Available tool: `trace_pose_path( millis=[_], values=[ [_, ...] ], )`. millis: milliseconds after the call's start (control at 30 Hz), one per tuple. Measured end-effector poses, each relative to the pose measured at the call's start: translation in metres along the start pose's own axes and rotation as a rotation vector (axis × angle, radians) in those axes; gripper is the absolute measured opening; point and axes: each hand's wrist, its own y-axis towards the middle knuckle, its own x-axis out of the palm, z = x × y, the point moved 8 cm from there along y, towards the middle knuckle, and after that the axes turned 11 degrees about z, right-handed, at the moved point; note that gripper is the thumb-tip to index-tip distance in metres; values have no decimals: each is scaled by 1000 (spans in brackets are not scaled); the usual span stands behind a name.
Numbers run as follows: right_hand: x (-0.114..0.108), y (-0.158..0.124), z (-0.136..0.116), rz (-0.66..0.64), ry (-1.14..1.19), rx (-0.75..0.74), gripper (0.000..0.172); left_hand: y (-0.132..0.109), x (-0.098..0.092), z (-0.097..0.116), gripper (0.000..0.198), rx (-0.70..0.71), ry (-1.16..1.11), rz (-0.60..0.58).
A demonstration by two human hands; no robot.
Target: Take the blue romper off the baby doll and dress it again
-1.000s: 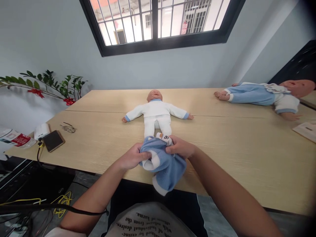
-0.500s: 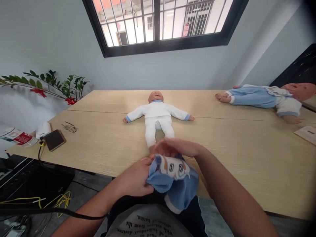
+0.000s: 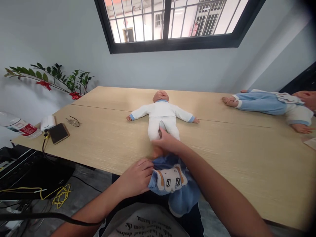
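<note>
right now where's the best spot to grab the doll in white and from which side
Probably around the torso of the doll in white, just below the armpits, a hand from each side: it lies on its back with both arms spread wide, leaving its flanks open. The left hand would need to release the blue garment.

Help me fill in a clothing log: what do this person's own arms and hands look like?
The left hand and right hand are bare, with no gloves or watch to be seen. The left forearm and right forearm are uncovered, no sleeves showing. A black cable crosses in front of the left one. The shirt is grey with dark lettering.
</note>
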Motion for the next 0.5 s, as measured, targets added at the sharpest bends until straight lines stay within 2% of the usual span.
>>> trace_pose_path(
  millis=[67, 133, 200, 300, 400, 433, 500],
  values=[
    [3, -4, 0, -102, 205, 119, 51, -3, -4, -12, 12, -104, -32, -7],
    [11, -12, -1, -220, 328, 222, 38, -6, -9, -28, 17, -230, -71, -6],
    [16, -16, -4, -268, 349, 221, 31, -8, -16, -45, 27, -335, -96, 54],
    [20, -18, -9, -241, 305, 135, 27, -10, -31, -65, 39, -447, -74, 286],
    [26, -20, -11, -213, 347, 107, 31, -24, -47, -82, 37, -664, 36, 667],
    [28, -20, -11, -197, 367, 114, 33, -31, -48, -87, 32, -751, 43, 758],
    [31, -19, -9, -157, 401, 140, 34, -37, -40, -93, 26, -869, -52, 811]
  ],
)
